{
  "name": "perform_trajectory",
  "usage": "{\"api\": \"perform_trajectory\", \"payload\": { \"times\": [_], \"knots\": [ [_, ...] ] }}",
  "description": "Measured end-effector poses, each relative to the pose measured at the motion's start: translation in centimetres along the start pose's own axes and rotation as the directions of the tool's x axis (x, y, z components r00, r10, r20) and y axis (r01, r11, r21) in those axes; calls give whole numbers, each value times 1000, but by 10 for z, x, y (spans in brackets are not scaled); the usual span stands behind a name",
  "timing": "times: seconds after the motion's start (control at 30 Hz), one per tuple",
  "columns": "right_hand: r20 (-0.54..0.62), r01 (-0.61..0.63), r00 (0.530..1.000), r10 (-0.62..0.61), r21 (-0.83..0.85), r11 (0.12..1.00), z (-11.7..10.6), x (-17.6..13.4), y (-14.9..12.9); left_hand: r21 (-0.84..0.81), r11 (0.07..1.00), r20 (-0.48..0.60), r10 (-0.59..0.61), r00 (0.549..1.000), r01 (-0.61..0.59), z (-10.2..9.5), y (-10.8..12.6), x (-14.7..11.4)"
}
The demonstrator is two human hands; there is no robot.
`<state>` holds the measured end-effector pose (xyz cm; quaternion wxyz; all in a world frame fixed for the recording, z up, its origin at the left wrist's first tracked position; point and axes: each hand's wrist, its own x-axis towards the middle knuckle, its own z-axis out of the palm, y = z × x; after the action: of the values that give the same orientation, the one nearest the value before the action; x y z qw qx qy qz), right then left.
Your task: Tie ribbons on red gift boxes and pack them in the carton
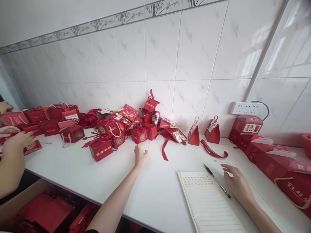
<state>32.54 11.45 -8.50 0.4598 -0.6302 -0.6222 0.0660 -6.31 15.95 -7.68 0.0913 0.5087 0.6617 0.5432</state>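
Note:
My left hand (140,156) reaches up to the front of a small red gift box (140,137), its thumb apart from the fingers. The fingertips are at the box's lower edge; whether they touch it I cannot tell. Palm down over the table on the right, my right hand (236,181) holds nothing, fingers loosely bent and apart. Beside it lies a black pen (217,180), along the edge of an open lined notebook (206,197) with handwriting on its top lines. A red ribbon loop (213,151) rests just beyond the pen.
Red gift boxes and ribbons pile up against the tiled wall (160,51). Two triangular boxes, one a red pouch-like box (193,134), stand near a power strip (247,108). Larger red boxes (269,161) line the right. At far left a co-worker's hands (21,140) handle a red box.

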Motion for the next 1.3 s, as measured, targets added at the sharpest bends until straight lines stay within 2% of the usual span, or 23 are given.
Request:
{"api": "perform_trajectory", "payload": {
  "times": [0.07, 0.17, 0.47, 0.67, 0.8, 0.9, 0.97, 1.03, 1.1, 1.13, 1.2, 1.23, 1.3],
  "knots": [
    [13, 8, 1000, -9, 13, 1000, 2, 1, -3, 7, 995, -55, -102, 993, 103, -10, -12, 17],
    [28, 3, 1000, -3, 15, 1000, 4, 1, -4, -1, 983, -83, -181, 980, 181, -20, -23, 38],
    [103, -100, 989, 102, -27, 995, 13, 5, 3, -61, 965, -76, -261, 962, 257, -14, -22, 77],
    [145, -38, 988, 43, -32, 999, 15, 7, 6, -189, 934, -8, -311, 950, 304, -14, -23, 101],
    [120, -33, 992, 35, -16, 999, 16, 6, 7, -246, 923, 78, -286, 955, 297, -16, -14, 92],
    [108, -10, 994, 10, -3, 1000, 16, 5, 5, -260, 918, 218, -246, 945, 299, -23, -4, 66],
    [97, 8, 995, -8, 4, 1000, 14, 4, 1, -264, 914, 325, -216, 921, 307, -33, 1, 41],
    [89, 12, 996, -14, 18, 1000, 10, 4, -4, -272, 909, 421, -182, 888, 315, -46, 5, 12],
    [68, -1, 998, -2, 50, 999, 4, 4, -10, -292, 911, 552, -89, 829, 292, -62, 9, -18],
    [54, -8, 999, 5, 67, 998, 0, 3, -14, -306, 913, 626, -22, 780, 272, -70, 12, -31],
    [26, -11, 1000, 9, 90, 996, -9, 0, -25, -332, 913, 760, 111, 640, 236, -86, 18, -55],
    [20, 1, 1000, -3, 112, 994, -14, -3, -34, -342, 911, 808, 160, 567, 231, -94, 22, -64],
    [47, 43, 997, -54, 201, 979, -22, -14, -56, -349, 900, 868, 204, 453, 261, -106, 29, -77]
  ]
}}
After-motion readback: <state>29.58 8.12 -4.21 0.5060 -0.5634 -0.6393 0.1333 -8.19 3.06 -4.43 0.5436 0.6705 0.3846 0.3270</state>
